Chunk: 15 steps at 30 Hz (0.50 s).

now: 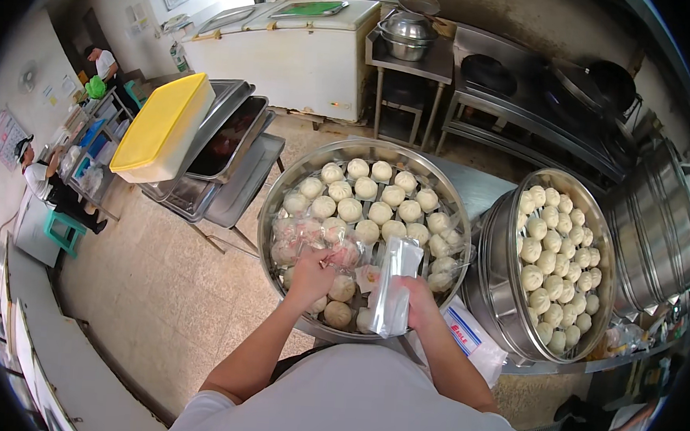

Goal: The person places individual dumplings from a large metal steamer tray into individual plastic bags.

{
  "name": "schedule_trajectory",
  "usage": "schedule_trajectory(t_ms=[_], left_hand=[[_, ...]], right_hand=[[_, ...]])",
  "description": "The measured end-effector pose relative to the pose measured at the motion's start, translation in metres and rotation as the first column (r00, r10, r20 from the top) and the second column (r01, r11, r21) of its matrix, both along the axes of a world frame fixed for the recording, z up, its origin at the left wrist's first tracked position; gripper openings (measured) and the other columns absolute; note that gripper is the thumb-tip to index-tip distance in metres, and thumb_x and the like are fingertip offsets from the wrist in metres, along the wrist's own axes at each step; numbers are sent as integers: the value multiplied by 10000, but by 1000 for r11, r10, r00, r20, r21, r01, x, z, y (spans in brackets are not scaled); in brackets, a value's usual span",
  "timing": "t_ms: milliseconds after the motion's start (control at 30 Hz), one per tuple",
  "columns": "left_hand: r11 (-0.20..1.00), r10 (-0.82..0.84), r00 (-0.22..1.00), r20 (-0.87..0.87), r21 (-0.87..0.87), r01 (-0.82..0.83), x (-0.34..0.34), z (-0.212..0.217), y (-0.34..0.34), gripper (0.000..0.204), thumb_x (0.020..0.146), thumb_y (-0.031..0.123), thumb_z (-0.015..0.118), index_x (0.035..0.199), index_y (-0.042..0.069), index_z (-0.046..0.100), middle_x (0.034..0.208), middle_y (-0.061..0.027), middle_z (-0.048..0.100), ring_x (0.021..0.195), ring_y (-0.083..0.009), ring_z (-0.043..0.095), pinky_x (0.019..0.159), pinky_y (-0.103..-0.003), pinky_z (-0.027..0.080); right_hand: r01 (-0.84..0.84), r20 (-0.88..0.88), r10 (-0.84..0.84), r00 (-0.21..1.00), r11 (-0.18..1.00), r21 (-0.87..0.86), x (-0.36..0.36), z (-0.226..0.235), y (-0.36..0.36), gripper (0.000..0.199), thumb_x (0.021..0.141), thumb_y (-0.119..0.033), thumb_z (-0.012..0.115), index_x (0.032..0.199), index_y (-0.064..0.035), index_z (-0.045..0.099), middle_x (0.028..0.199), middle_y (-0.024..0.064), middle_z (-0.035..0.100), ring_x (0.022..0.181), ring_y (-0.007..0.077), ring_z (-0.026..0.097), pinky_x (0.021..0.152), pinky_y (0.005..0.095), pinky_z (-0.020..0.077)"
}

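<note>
Over a large round steamer tray [269, 199] full of pleated white steamed buns [350, 210], both my hands are at work. My left hand [310, 278] is closed on the edge of a clear plastic bag [296, 236] with reddish print, which spreads over several buns on the tray's left side. In my right hand [422, 301] is a folded bundle of clear plastic bags [398, 278], held above the buns near the front of the tray. A small paper square [367, 278] shows between the two hands. Whether the printed bag holds a bun cannot be made out.
At the right, a tilted-looking steamer stack [507, 281] holds more buns, with taller steamer tiers [651, 226] beyond. A white plastic packet [475, 342] lies by my right forearm. A yellow-lidded tub [163, 125] tops metal trays at left. Two people [43, 173] sit far left.
</note>
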State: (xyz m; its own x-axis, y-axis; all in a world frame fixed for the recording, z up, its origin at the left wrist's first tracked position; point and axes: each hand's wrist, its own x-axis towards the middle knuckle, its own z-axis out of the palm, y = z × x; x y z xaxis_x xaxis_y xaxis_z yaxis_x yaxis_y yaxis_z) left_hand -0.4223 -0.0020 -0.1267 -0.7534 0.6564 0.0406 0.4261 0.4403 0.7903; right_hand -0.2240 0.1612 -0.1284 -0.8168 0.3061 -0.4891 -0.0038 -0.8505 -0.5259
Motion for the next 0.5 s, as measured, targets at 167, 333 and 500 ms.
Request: schedule_trajectory(t_ms=[167, 333, 500], left_hand=[[998, -6, 996, -84, -70, 0, -1, 21, 6, 256, 850, 87, 683, 1092, 18, 730, 944, -210, 708, 853, -285, 708, 737, -391, 547], [993, -63, 998, -26, 96, 65, 7, 37, 13, 292, 849, 47, 688, 1139, 18, 699, 905, -141, 721, 767, -227, 669, 742, -350, 543], [975, -94, 960, 264, 221, 34, -5, 28, 13, 269, 859, 8, 683, 1125, 20, 717, 919, -91, 724, 784, -164, 643, 733, -312, 530]], right_hand=[[-42, -64, 55, 996, 983, 179, 10, 42, 3, 486, 850, -56, 626, 1314, 63, 546, 1045, 204, 708, 830, 324, 725, 723, 446, 618], [-192, 133, 149, 980, 883, 427, 0, 30, 3, 490, 862, -29, 659, 1334, 40, 549, 1086, 150, 708, 907, 243, 704, 787, 382, 583], [-401, 242, 320, 916, 738, 543, -12, 44, -1, 498, 881, -51, 652, 1367, -6, 555, 1116, 79, 669, 973, 154, 628, 835, 304, 520]])
